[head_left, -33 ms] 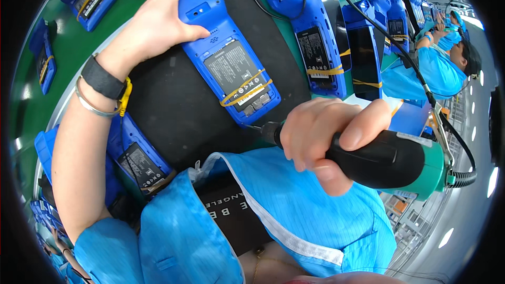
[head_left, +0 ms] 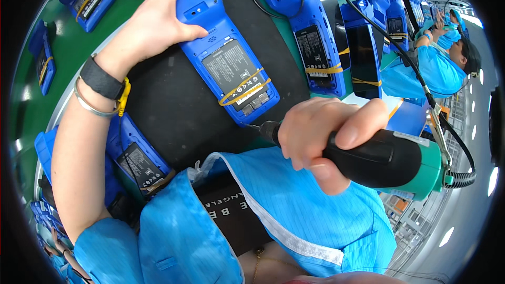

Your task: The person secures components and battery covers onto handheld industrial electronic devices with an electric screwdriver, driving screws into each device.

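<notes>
A blue handheld terminal (head_left: 202, 8) lies back side up on a black mat (head_left: 168, 100). Its battery (head_left: 229, 66) shows, and a yellow rubber band (head_left: 247, 93) is looped round its near end. My left hand (head_left: 158, 26) wraps the terminal's thick far end, thumb along its top face. In my right hand (head_left: 321, 134) is a black and green electric screwdriver (head_left: 389, 160), held nearly level. The bit points left, its tip at the near left corner of the terminal; whether it sits in a screw I cannot tell.
More blue terminals stand close on the right, such as one with a battery (head_left: 313, 47) and one with a dark screen (head_left: 364, 55). Another terminal (head_left: 138, 152) lies by my left forearm. The screwdriver's cable (head_left: 415, 68) arches on the right. A co-worker (head_left: 431, 68) sits beyond.
</notes>
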Action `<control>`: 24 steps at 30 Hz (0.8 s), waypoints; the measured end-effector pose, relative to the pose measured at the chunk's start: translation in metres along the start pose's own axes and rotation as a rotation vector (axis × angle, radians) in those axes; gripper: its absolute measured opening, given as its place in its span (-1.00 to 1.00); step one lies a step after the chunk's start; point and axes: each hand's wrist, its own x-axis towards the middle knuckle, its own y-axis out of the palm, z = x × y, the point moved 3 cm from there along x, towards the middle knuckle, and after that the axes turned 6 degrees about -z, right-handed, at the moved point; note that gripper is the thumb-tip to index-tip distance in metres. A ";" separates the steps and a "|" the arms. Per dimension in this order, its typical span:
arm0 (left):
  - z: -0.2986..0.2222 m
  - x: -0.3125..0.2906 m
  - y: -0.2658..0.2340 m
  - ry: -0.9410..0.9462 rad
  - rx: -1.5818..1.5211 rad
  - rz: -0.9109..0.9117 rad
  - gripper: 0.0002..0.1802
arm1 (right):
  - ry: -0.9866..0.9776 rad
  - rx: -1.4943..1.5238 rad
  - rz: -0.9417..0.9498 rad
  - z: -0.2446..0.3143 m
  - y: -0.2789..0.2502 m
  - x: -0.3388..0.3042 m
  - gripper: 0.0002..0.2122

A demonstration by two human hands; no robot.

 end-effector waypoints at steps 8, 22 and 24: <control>0.004 -0.002 0.001 0.009 0.006 0.011 -0.13 | 0.002 -0.296 0.175 -0.007 -0.005 -0.009 -0.57; -0.001 0.000 0.000 -0.012 0.073 0.049 -0.14 | 0.032 -0.185 0.385 -0.016 0.009 0.005 -0.63; 0.004 -0.006 -0.002 -0.016 0.080 0.035 -0.14 | 0.042 -0.231 0.402 -0.016 0.012 0.005 -0.64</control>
